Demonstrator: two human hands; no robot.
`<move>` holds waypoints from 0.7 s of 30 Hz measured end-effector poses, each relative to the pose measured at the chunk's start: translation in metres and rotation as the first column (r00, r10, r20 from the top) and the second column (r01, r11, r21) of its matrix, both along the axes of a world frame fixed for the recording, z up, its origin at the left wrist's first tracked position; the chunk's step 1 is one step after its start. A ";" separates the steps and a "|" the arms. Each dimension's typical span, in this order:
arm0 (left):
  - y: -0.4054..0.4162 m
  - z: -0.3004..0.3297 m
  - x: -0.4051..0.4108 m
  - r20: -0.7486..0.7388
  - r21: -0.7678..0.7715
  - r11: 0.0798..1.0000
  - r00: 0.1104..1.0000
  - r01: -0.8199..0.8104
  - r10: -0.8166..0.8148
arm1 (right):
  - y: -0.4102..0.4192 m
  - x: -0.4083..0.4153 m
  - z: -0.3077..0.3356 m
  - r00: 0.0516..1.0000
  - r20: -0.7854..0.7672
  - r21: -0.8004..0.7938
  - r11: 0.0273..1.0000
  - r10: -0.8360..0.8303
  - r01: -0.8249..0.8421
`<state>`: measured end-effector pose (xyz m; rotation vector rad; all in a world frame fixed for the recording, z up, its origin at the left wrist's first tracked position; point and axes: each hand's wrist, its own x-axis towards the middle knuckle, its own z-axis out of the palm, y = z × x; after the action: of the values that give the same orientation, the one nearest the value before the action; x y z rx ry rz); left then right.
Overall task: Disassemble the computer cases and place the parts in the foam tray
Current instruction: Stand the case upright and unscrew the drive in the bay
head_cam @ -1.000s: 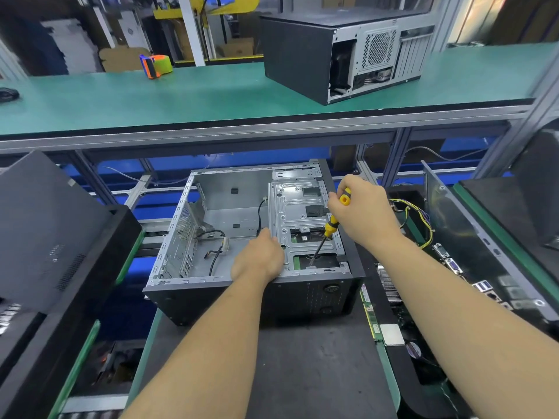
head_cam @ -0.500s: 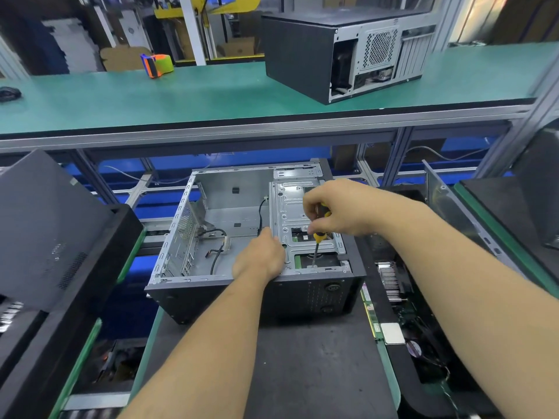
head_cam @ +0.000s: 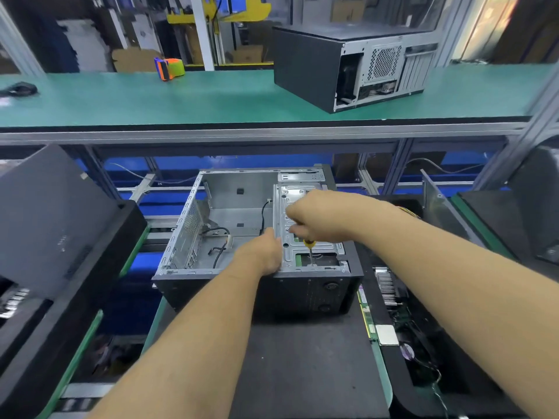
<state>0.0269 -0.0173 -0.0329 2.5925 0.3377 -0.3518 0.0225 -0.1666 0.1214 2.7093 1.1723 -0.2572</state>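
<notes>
The right hand (head_cam: 320,217) is curled round the yellow handle of a screwdriver (head_cam: 309,248), held nearly upright with its shaft pointing down into a cut-out of the metal drive cage (head_cam: 308,255); the tip is too small to tell what it meets. The left hand (head_cam: 262,254) grips the left edge of that cage, fingers bent over the edge and out of sight. The cage sits in the right part of the open computer case (head_cam: 257,237), which lies on its side on a dark mat (head_cam: 302,367) in the middle of the bench, open face up. Inside the case, on its bare metal floor, lie a few loose black cables (head_cam: 217,237). To the right of the mat a black foam tray (head_cam: 396,385) holds a green circuit board (head_cam: 367,316) and a finned heatsink (head_cam: 385,285). On the green upper shelf (head_cam: 211,98) stand a second, closed computer case (head_cam: 348,65) near its right end and a tape dispenser (head_cam: 169,68) further left.
</notes>
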 end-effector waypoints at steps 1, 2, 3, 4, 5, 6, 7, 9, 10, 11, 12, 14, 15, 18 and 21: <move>0.002 -0.001 -0.002 0.006 0.009 1.000 1.000 0.008 -0.008 | 0.003 -0.003 -0.002 1.000 -0.014 0.019 1.000 0.020 -0.019; 0.003 -0.003 -0.003 0.020 0.008 1.000 1.000 0.005 -0.005 | 0.005 -0.004 -0.004 1.000 -0.018 0.039 0.999 0.016 -0.015; 0.003 -0.005 -0.004 0.038 0.008 1.000 0.999 0.002 -0.002 | 0.006 -0.004 -0.006 1.000 -0.023 0.071 0.997 -0.015 0.017; 0.004 -0.007 -0.004 0.051 0.011 1.000 0.999 0.002 -0.003 | 0.005 -0.003 -0.008 0.997 -0.035 0.120 0.990 -0.070 0.074; 0.004 -0.009 -0.004 0.060 0.016 1.000 0.998 0.004 -0.005 | 0.003 -0.002 -0.008 0.989 -0.052 0.171 0.974 -0.140 0.147; 0.004 -0.009 -0.004 0.069 0.017 1.000 0.998 0.002 -0.003 | -0.002 0.001 -0.007 0.974 -0.069 0.219 0.949 -0.216 0.226; 0.004 -0.009 -0.004 0.077 0.016 1.000 0.997 -0.002 0.001 | -0.007 0.005 -0.006 0.951 -0.090 0.258 0.915 -0.295 0.309; 0.004 -0.011 -0.003 0.095 0.023 1.000 0.995 -0.013 0.010 | -0.018 0.013 -0.005 0.892 -0.135 0.319 0.833 -0.431 0.451; 0.004 -0.012 -0.003 0.102 0.033 0.999 0.995 -0.016 0.013 | -0.019 0.016 -0.006 0.865 -0.139 0.331 0.801 -0.482 0.499; 0.004 -0.012 -0.003 0.106 0.043 0.999 0.994 -0.016 0.011 | -0.019 0.017 -0.009 0.844 -0.127 0.326 0.782 -0.521 0.532; 0.004 -0.012 -0.003 0.110 0.049 0.999 0.994 -0.015 0.010 | -0.018 0.017 -0.014 0.824 -0.095 0.313 0.769 -0.558 0.557; 0.003 -0.012 -0.004 0.116 0.049 0.999 0.993 -0.014 0.008 | -0.013 0.014 -0.026 0.803 0.041 0.303 0.773 -0.595 0.558; 0.003 -0.012 -0.005 0.116 0.045 0.999 0.993 -0.015 0.009 | -0.012 0.015 -0.031 0.811 0.095 0.303 0.792 -0.578 0.529; 0.002 -0.010 -0.007 0.105 0.045 0.999 0.994 -0.021 0.016 | -0.017 0.017 -0.025 0.896 0.086 0.219 0.886 -0.435 0.409; 0.000 -0.008 -0.008 0.093 0.063 0.997 0.995 -0.037 0.032 | -0.021 0.013 -0.012 0.981 0.096 0.072 0.984 -0.168 0.161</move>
<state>0.0188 -0.0170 -0.0413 2.6524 0.3666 -0.2120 0.0350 -0.1873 0.1092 2.8412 0.9460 -0.1036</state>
